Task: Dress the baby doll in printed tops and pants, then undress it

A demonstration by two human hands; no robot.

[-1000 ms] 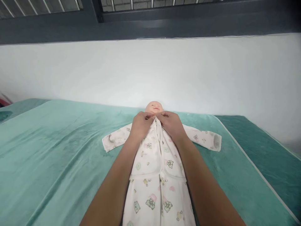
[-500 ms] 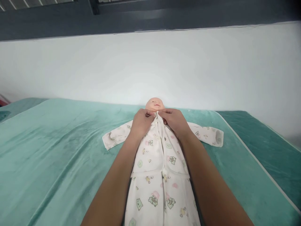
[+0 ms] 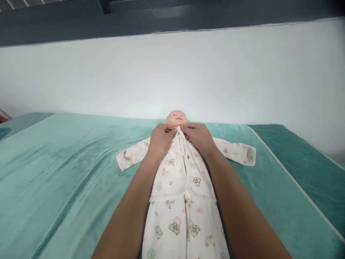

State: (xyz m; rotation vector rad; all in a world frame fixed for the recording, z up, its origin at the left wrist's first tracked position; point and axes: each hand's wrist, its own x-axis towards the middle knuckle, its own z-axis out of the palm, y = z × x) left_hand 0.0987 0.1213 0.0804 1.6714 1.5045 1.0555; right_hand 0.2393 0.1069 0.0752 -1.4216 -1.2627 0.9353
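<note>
A baby doll lies on its back, its head by the wall. It wears a white baby jacket printed with green bears, its sleeves stretched out to both sides. White trousers in the same print cover the legs. At the neckline, my left hand pinches the left front edge of the jacket. Opposite it, my right hand pinches the right edge, and the two edges meet just under the doll's chin. My fingers hide whatever fastening is there. Below, the front edges lie side by side.
A green plush blanket with soft folds lies under the doll. Further right, past a pale seam, is a darker green section. A white wall rises behind, with a dark grey ledge above it.
Both hands keep their pinch at the jacket's neckline with barely any movement. The whole view has shifted slightly, so the doll appears a little higher in the picture.
</note>
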